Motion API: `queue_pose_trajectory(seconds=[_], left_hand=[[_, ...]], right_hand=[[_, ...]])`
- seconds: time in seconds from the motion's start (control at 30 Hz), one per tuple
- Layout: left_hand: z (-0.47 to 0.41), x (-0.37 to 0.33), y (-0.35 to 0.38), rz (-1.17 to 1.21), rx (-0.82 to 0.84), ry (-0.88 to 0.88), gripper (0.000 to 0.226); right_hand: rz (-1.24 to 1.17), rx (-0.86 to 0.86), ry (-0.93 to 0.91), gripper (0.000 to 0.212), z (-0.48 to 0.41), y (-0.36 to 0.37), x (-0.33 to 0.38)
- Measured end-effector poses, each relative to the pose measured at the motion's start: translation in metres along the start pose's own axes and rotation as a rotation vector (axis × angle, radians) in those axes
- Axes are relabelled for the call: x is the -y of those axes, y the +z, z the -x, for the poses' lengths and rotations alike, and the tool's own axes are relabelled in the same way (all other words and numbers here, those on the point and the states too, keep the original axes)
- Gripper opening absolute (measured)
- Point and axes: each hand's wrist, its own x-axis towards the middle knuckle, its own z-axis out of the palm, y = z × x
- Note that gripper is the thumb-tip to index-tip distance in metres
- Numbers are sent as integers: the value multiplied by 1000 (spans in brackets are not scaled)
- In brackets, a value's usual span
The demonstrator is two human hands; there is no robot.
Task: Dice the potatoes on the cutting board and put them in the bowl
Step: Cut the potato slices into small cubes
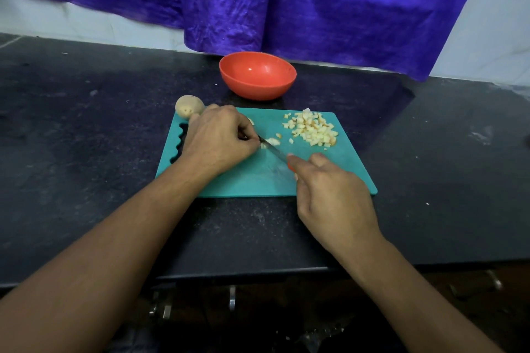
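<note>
Potato dice (311,130) form one pile, perhaps forty; one whole potato (189,106), one bowl (258,74).

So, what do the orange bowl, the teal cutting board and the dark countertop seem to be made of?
The orange bowl is probably plastic: smooth, glossy, with small light glints inside. The teal cutting board is likely plastic too: matte, uniform colour, a moulded wavy grip slot. The countertop looks like polished dark stone, perhaps granite: speckled and faintly reflective.
</note>
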Motion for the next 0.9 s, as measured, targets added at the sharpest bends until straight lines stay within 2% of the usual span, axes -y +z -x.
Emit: queue_pose_trajectory(seconds=[0.13, 0.3, 0.4, 0.63, 0.9], left_hand=[[1, -1, -1, 4, 6, -5, 4], [2, 0, -3, 91, -50, -6, 7], [0, 2, -3, 137, -94, -10, 10], [-1, 6, -2, 178, -148, -34, 23], [-2, 7, -3, 172, -172, -57, 23]], right_hand=[[-19, 54, 7, 40, -1, -11, -6], [-366, -58, 175, 34, -5, -15, -24], [-338, -126, 130, 34, -2, -12, -23], [-140, -84, -23, 32, 6, 2, -10], [-56, -119, 147, 32, -5, 2, -40]])
